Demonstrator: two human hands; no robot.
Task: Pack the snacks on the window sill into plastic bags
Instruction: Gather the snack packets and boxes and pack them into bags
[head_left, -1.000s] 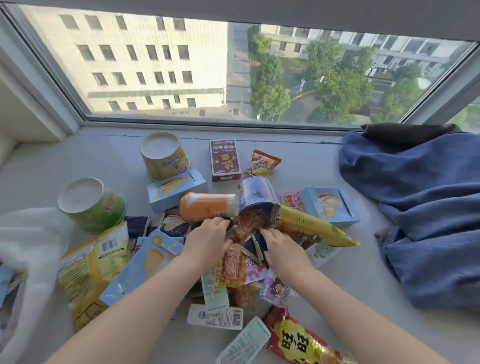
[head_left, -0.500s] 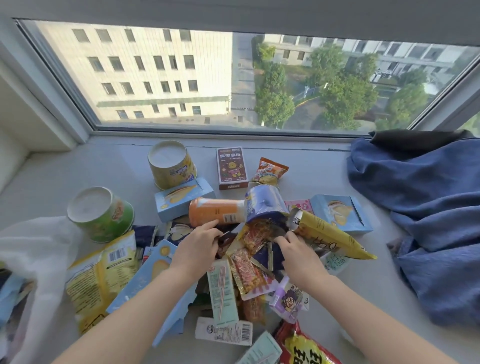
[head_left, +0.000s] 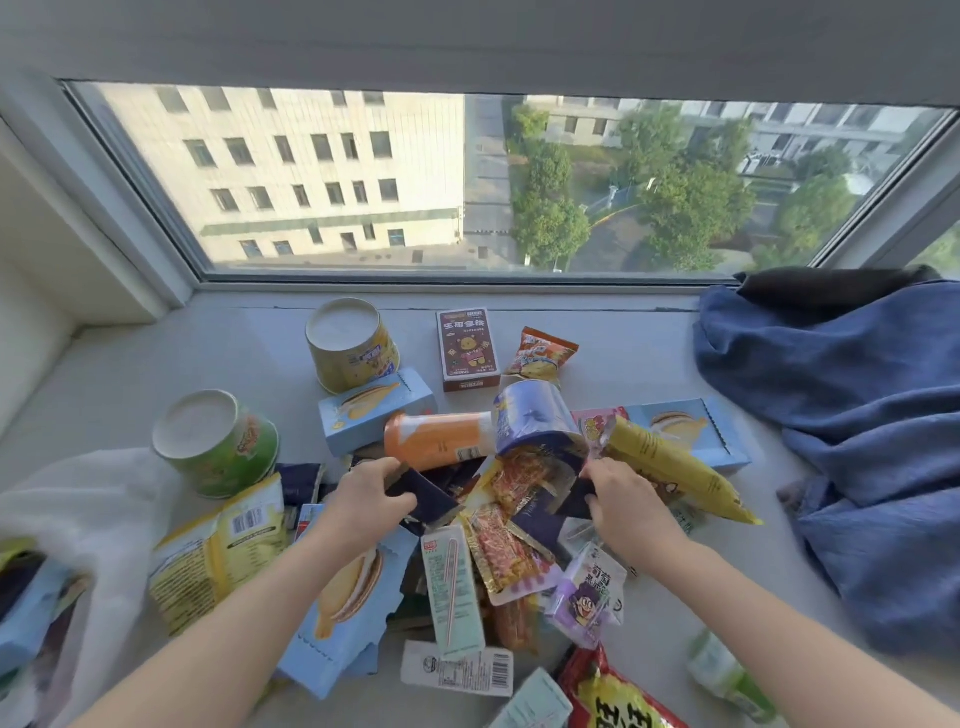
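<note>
At the bottom edge of the frame, a red and yellow snack bag (head_left: 613, 696) and a white barcoded packet (head_left: 457, 674) on the window sill (head_left: 119, 384). At the lower left, a white plastic bag (head_left: 98, 514), mouth open, with a blue box (head_left: 26, 618) and other wrappers partly visible inside. Just above, in the centre, the snack pile (head_left: 498, 525), both hands sunk into its middle. Left hand (head_left: 363, 499) pinched on a dark blue packet (head_left: 426, 496); right hand (head_left: 623, 499) curled onto a dark packet at the foot of a purple pouch (head_left: 535, 421), grip partly hidden. Between the two hands, red foil sachets (head_left: 511, 540). Beside the right hand, a long yellow bag (head_left: 670, 467). Further up, an orange tube (head_left: 441, 436), light blue boxes (head_left: 374, 408), and a green tub (head_left: 218, 441) at the left. Farthest, near the window: a yellow tub (head_left: 350, 345), a brown box (head_left: 467, 348), a small orange packet (head_left: 540, 353). At the right, blue cloth (head_left: 857, 415).
</note>
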